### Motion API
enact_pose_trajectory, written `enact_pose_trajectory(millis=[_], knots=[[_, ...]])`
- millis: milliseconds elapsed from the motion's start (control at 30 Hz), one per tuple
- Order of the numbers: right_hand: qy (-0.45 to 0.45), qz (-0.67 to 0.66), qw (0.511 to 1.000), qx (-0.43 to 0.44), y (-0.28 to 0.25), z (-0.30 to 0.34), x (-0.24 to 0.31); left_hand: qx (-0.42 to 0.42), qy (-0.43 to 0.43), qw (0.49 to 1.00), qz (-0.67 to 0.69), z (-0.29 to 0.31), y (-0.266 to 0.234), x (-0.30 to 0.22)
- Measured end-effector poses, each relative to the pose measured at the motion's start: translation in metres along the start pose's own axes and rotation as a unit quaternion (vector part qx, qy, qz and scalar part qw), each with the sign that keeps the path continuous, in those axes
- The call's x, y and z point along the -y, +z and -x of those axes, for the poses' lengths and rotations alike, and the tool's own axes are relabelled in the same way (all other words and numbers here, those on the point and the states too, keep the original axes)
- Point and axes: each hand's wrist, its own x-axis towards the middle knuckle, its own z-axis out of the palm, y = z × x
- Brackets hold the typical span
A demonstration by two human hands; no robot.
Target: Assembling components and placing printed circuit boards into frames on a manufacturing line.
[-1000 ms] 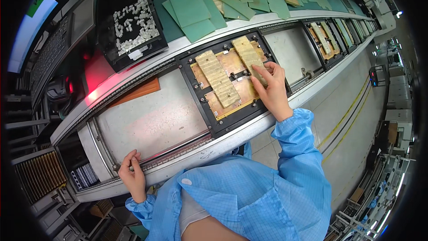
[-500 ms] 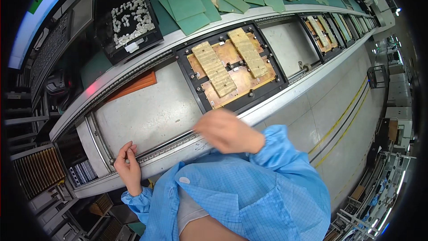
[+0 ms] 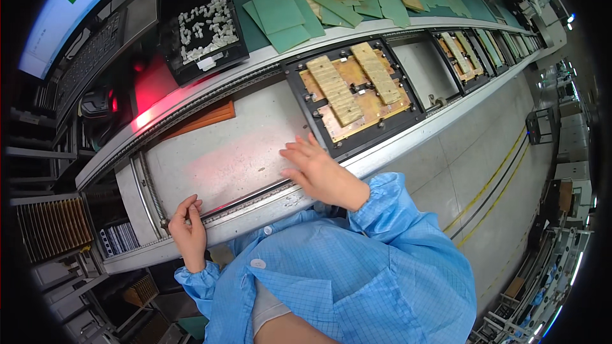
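Note:
My right hand (image 3: 319, 169) is open, palm down with fingers spread, over the near rail of a conveyor. Its fingertips are beside the near left corner of a black fixture frame (image 3: 382, 135); I cannot tell whether they touch. The frame carries copper-coloured circuit boards (image 3: 331, 126), with two long tan fibrous strips (image 3: 334, 92) lying across them. At the left end of the near rail is my left hand (image 3: 189, 232), fingers loosely bent and apart, nothing visible in them. Between the hands runs the rail's chain (image 3: 239, 212).
Beyond the conveyor, a black tray (image 3: 203, 67) holds small white parts. Green sheets (image 3: 276, 5) and tan pieces are strewn on the green bench. A keyboard (image 3: 89, 51), monitor (image 3: 60, 19) and dark scanner-like device (image 3: 99, 105) stand left. More loaded frames (image 3: 460, 54) line the conveyor rightward.
My right hand has spread its fingers and gone from blurred motion to a clear pose. Red light has widened on the left. The whole view has shifted slightly; my left hand stays at the rail.

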Motion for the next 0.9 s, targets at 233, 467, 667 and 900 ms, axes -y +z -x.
enact_pose_trajectory(millis=[233, 467, 667, 900], knots=[[0.09, 0.093, 0.987, -0.092, 0.006, -0.009, 0.013, 0.019, -0.006, 0.999, 0.036, -0.008, -0.051, 0.041], [0.156, 0.168, 0.965, -0.13, 0.019, -0.012, 0.005, 0.037, 0.006, 0.997, 0.062, -0.025, -0.089, 0.077], [0.028, 0.206, 0.974, -0.091, 0.062, -0.04, 0.03, -0.07, 0.002, 0.994, 0.081, 0.0, -0.116, 0.101], [-0.149, -0.01, 0.986, 0.073, 0.147, -0.075, 0.141, -0.371, 0.121, 0.92, -0.045, 0.055, -0.17, 0.065]])
